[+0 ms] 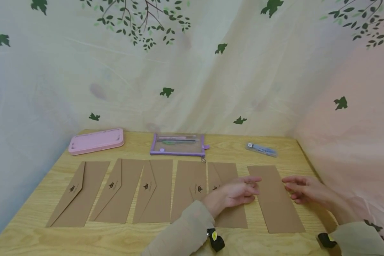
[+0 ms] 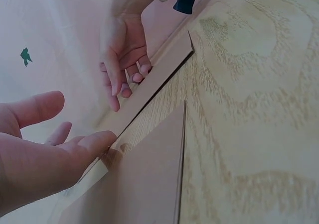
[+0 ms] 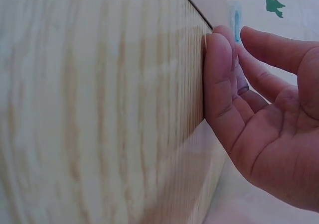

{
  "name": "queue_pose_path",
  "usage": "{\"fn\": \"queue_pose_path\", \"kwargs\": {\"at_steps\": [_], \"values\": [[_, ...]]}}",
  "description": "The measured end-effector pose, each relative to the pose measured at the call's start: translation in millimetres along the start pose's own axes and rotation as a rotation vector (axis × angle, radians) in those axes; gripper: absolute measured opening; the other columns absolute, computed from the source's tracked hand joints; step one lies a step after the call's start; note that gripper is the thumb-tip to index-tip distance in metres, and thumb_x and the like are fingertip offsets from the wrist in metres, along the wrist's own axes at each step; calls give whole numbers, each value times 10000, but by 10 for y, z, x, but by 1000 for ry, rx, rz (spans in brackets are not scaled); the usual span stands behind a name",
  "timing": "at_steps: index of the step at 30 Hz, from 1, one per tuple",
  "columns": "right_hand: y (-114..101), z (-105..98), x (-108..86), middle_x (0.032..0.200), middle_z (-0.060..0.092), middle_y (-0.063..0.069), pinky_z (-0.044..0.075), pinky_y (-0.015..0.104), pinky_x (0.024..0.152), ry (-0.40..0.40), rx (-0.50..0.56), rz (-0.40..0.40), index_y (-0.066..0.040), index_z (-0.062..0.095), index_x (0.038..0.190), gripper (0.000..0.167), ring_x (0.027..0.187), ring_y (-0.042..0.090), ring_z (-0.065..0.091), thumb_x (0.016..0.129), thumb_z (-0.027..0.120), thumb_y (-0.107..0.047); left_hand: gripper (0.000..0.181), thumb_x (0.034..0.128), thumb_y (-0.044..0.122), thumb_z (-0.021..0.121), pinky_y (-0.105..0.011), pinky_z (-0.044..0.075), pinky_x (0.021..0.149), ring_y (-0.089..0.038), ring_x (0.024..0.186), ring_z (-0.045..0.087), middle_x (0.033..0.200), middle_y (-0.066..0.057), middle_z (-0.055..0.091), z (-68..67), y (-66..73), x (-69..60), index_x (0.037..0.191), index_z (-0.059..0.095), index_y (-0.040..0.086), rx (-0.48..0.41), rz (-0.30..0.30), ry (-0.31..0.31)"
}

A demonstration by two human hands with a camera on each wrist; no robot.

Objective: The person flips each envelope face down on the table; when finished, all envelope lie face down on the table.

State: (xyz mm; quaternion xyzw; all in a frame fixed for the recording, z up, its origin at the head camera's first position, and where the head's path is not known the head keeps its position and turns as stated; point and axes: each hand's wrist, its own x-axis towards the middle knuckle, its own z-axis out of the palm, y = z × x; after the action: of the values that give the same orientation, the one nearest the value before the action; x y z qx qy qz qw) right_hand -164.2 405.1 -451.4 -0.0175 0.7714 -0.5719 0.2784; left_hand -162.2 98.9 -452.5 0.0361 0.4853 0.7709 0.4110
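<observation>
Your L hand & R hand were apart, 1 on each side of a plain brown rectangular paper envelope. It lay on the pale yellow wood-grain table at the R end of a row of 6. Your L index was stretched out, its tip over the env. just inside the L edge; your R fingers were slightly bent, tips at the R edge. Neither hand was clamped on anything; couldn't tell if the fingertips pressed on the paper.

To your L lay the other 5 brown paper envelopes: nos. 1-3 from L had pointed flaps on their L sides w/ a black crown print; no. 4 had its crown near the R edge; no. 5 was partly hidden by your L hand & arm.

Behind the row, L to R: a pink rounded case, a clear purple-trimmed zip pouch w/ pens, & a small clear pack w/ blue contents.
</observation>
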Motion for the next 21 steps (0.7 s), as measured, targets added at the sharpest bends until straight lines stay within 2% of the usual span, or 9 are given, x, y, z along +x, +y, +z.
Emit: {"fn": "queue_pose_path", "kwargs": {"at_steps": [4, 6, 8, 10, 13, 15, 18, 21], "values": [[-3, 9, 4, 1016, 631, -3, 600, 313, 659, 1, -19, -3, 135, 412, 1393, 486, 777, 148, 644, 1059, 562, -185, 558, 936, -104, 555, -500, 283, 1189, -380, 1450, 310, 1618, -259, 238, -11, 0, 16, 1476, 494, 19, 9, 7, -3], [-12, 15, 3, 1024, 631, -2, 599, 315, 658, -4, -24, -10, 154, 370, 1406, 511, 778, 150, 642, 1064, 550, -180, 566, 930, -98, 564, -472, 317, 1171, -335, 1390, 385, 1616, -254, 241, -25, 9, 19, 1478, 495, 24, 24, 17, -2], [-36, 22, 1, 1037, 633, -4, 596, 316, 661, -12, -33, -20, 171, 328, 1415, 529, 783, 154, 641, 1071, 533, -174, 575, 929, -82, 569, -433, 350, 1137, -258, 1265, 457, 1611, -236, 258, -36, 38, 11, 1486, 488, 33, 54, 31, -4], [-81, 37, -1, 1039, 647, -5, 596, 320, 669, 5, -36, -16, 185, 305, 1423, 554, 783, 161, 646, 1073, 531, -180, 581, 931, -69, 569, -415, 356, 1130, -222, 1222, 462, 1612, -224, 260, -43, 77, -10, 1494, 477, 38, 89, 49, -9], [-187, 90, -10, 1071, 664, 45, 604, 334, 689, 57, -104, -34, 193, 324, 1432, 581, 801, 179, 656, 1069, 546, -203, 569, 945, -48, 569, -432, 327, 1163, -273, 1291, 461, 1605, -218, 272, -44, 170, -71, 1498, 473, 46, 142, 82, -21], [-288, 150, -22, 1132, 667, 130, 611, 344, 725, 101, -160, -49, 179, 355, 1445, 599, 856, 198, 673, 1060, 567, -229, 547, 955, -53, 569, -449, 293, 1191, -329, 1419, 372, 1612, -220, 273, -48, 246, -134, 1487, 487, 45, 165, 110, -25], [-467, 260, -46, 1286, 599, 290, 612, 353, 786, 144, -253, -128, 146, 367, 1476, 596, 982, 232, 677, 1063, 560, -238, 511, 968, -54, 577, -441, 319, 1180, -352, 1446, 354, 1598, -175, 343, -74, 386, -252, 1464, 516, 55, 188, 151, -18], [-637, 400, -55, 1381, 515, 357, 607, 365, 825, 179, -278, -228, 129, 349, 1498, 592, 1049, 204, 678, 1063, 561, -212, 504, 964, -24, 623, -428, 384, 1142, -304, 1383, 464, 1552, -129, 434, -134, 521, -377, 1448, 547, 94, 222, 182, 14]]}}
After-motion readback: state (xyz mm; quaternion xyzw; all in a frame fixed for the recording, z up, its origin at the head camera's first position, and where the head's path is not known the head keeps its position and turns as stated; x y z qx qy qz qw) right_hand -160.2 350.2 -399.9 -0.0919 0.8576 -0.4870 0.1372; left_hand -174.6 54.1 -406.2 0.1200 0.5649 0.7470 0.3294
